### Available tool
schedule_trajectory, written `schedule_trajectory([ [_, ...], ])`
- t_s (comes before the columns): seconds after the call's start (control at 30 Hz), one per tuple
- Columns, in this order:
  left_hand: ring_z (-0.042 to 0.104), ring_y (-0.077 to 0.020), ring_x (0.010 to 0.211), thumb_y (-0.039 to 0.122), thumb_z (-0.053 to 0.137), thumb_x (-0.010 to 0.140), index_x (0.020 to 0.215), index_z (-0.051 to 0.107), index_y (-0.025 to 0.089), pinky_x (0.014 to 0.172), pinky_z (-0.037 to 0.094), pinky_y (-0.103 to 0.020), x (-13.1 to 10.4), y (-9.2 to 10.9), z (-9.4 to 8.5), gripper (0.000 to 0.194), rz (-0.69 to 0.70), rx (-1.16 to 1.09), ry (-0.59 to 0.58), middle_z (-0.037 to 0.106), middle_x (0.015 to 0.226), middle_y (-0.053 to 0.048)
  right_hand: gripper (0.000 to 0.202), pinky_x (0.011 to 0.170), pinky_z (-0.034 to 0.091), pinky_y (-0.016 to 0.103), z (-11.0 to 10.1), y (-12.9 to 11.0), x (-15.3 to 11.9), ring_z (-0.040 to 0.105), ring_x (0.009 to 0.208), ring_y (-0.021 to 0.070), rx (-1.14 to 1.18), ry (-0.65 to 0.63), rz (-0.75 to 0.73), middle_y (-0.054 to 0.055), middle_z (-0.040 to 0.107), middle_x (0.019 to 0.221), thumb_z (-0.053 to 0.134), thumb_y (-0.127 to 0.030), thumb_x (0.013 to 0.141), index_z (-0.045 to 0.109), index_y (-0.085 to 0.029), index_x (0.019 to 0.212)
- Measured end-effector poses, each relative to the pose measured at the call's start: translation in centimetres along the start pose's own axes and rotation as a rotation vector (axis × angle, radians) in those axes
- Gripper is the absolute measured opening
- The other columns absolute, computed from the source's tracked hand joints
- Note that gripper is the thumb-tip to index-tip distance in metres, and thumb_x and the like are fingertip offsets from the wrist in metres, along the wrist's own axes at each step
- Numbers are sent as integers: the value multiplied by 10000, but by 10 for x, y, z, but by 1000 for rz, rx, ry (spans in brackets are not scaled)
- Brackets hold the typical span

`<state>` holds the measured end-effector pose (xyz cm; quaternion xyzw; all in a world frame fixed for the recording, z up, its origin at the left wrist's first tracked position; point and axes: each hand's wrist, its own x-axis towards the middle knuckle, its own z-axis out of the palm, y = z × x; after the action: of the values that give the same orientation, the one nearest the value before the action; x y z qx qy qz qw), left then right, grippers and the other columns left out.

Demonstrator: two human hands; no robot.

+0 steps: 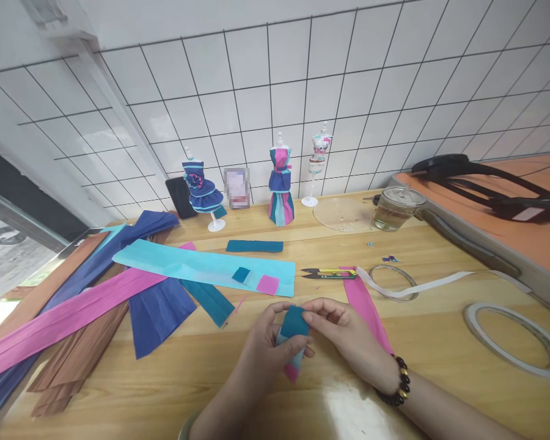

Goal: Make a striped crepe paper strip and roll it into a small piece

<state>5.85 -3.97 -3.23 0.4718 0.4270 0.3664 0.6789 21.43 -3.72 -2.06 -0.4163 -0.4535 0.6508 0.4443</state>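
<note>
Between both hands is a small stack of coloured paper pieces (296, 322), teal on top, with light blue and pink showing below. My left hand (275, 339) is closed round its left side, the thumb lying across the front. At the top right corner, my right hand (337, 324) pinches the teal piece between thumb and fingers. Just beyond lie a teal square (241, 274) and a pink square (268, 284) on a long light-blue strip (201, 264). Thread snips (329, 274) rest near a pink strip (366, 305) to the right.
Several crepe-like strips, including a blue one (160, 315) and a brown one (80, 360), spread leftward. Dressed mini mannequins (281, 183) stand along the tiled wall. Rolls of white tape (474, 321), a lidded cup (394, 211) and a clear round plate (341, 215) are at right.
</note>
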Motion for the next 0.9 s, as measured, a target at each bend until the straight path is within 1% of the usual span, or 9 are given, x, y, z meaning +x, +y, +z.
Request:
schedule_trajectory([
  [0.1, 589, -142, 576, 333, 715, 653, 1016, 479, 177, 448, 413, -204, 0, -3, 0, 460, 57, 26, -8, 621, 668, 7, 261, 629, 486, 282, -2, 2, -1, 602, 644, 146, -156, 95, -46, 18, 665, 727, 631, -427, 727, 634, -174, 793],
  [0.2, 547, -110, 611, 305, 712, 666, 900, 552, 165, 526, 429, -209, -1, 0, -1, 317, 114, 14, -44, 596, 711, 9, 240, 699, 494, 299, -1, 2, -1, 614, 731, 170, -276, 125, -96, 29, 675, 769, 610, -417, 742, 645, -185, 787],
  [0.3, 575, -129, 708, 298, 725, 659, 917, 585, 158, 616, 447, -223, -2, 6, -2, 325, 101, -32, -98, 632, 791, -18, 223, 721, 497, 306, -1, 2, -2, 614, 760, 176, -318, 153, -148, 36, 669, 792, 593, -402, 759, 640, -187, 802],
  [0.4, 614, -147, 692, 337, 697, 688, 983, 579, 161, 625, 473, -254, -3, 11, -2, 363, 30, -86, -142, 661, 820, -38, 217, 714, 497, 295, -2, 2, -2, 610, 774, 173, -336, 162, -167, 40, 663, 824, 584, -386, 769, 636, -187, 836],
  [0.5, 633, -151, 607, 365, 673, 707, 995, 560, 170, 583, 494, -272, -2, 12, -1, 366, -19, -109, -91, 667, 735, -19, 201, 697, 492, 283, -2, 2, -3, 603, 763, 164, -364, 137, -180, 37, 657, 830, 574, -368, 780, 638, -189, 846],
  [0.6, 624, -146, 561, 398, 668, 697, 872, 585, 162, 551, 492, -265, 1, 11, -1, 306, -16, -98, -24, 654, 662, -2, 184, 715, 485, 291, -2, 3, -4, 593, 783, 165, -410, 103, -200, 40, 649, 848, 562, -344, 792, 638, -189, 854],
  [0.73, 572, -110, 549, 416, 662, 687, 717, 610, 157, 501, 428, -197, 3, 11, -3, 267, 6, -39, 52, 631, 602, 13, 227, 713, 484, 296, -2, 6, -4, 578, 772, 162, -458, 103, -174, 40, 642, 859, 582, -336, 778, 626, -184, 940],
  [0.8, 529, -84, 525, 399, 667, 685, 690, 612, 164, 483, 393, -173, 3, 11, -4, 242, 28, -40, 76, 614, 581, 31, 259, 703, 488, 292, -2, 7, -4, 572, 756, 156, -438, 120, -151, 33, 638, 837, 596, -339, 766, 614, -183, 973],
  [0.9, 494, -69, 510, 380, 671, 685, 685, 622, 168, 477, 377, -163, 3, 9, -5, 217, 40, -59, 85, 597, 574, 45, 246, 696, 490, 288, -2, 9, -3, 573, 738, 151, -399, 124, -134, 26, 639, 808, 596, -338, 763, 616, -184, 954],
])
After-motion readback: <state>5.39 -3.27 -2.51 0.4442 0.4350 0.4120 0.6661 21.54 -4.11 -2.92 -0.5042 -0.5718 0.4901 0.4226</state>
